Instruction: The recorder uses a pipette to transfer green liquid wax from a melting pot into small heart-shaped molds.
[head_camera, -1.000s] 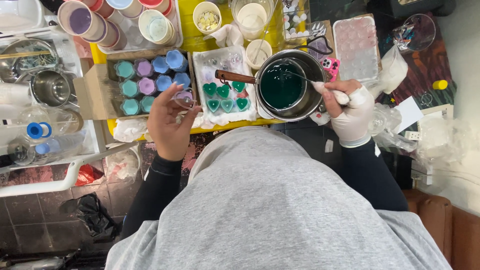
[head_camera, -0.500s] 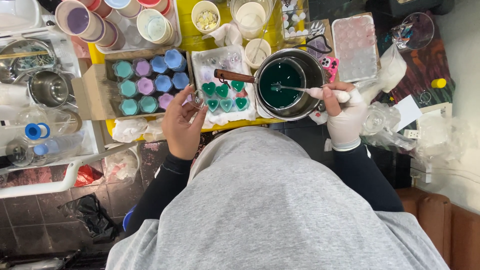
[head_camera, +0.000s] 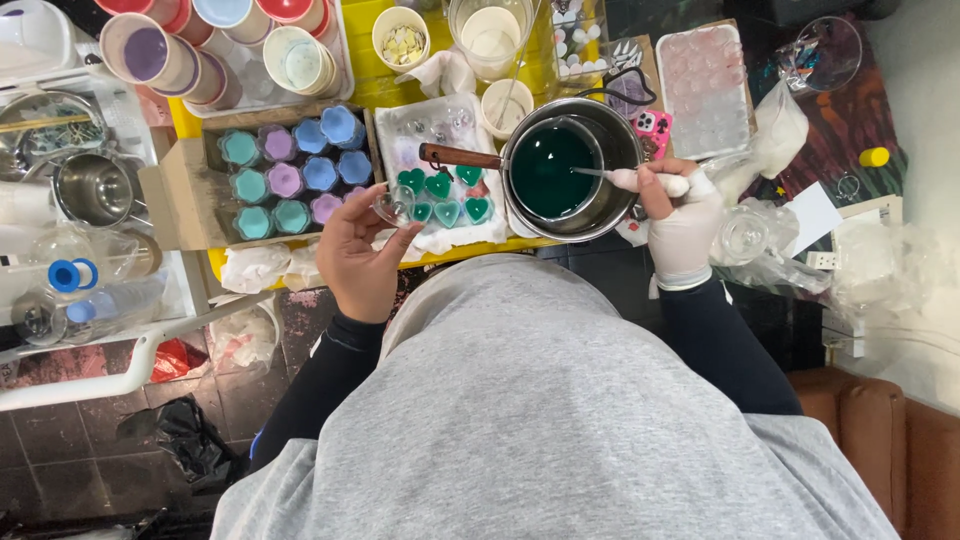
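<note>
My left hand (head_camera: 358, 250) pinches a small clear cup (head_camera: 393, 203); my right hand (head_camera: 680, 215) grips a spoon (head_camera: 640, 180) over the green wax pot (head_camera: 570, 170). Filling step: next needs a steady scoop.

Single head view, straight down, close

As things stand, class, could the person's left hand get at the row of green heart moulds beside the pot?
Probably yes. The left hand hovers just left of the green heart moulds with nothing between them, but its fingers already hold a small clear cup, so it is not free to pick one up.
</note>
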